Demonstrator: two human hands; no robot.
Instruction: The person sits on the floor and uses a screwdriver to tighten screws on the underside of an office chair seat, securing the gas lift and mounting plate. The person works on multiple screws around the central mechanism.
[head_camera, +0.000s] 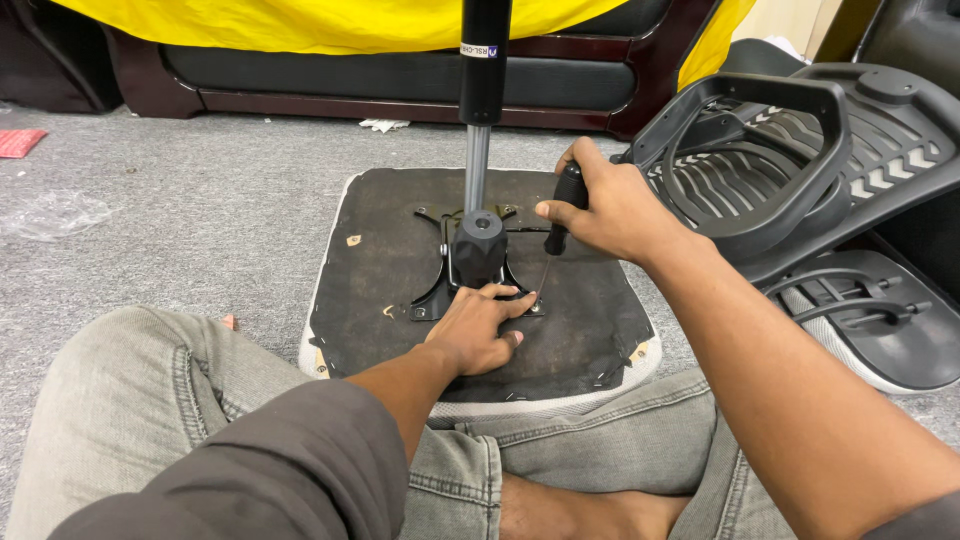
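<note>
An upturned chair seat (590, 320) with a dark fabric underside lies on the carpet in front of my knees. A black metal mounting plate (440, 285) is fixed at its middle, and a gas-lift cylinder (480, 110) rises from it. My right hand (610, 210) grips a black-handled screwdriver (566, 200), its thin shaft slanting down to the plate's near right corner. My left hand (475, 328) rests flat on the seat at that corner, fingers next to the screwdriver tip.
A black plastic chair backrest with armrest loops (790, 160) lies on the floor to the right. A dark sofa under a yellow cover (330, 60) stands behind. A crumpled clear plastic bag (55, 212) lies at left. My legs in grey jeans fill the foreground.
</note>
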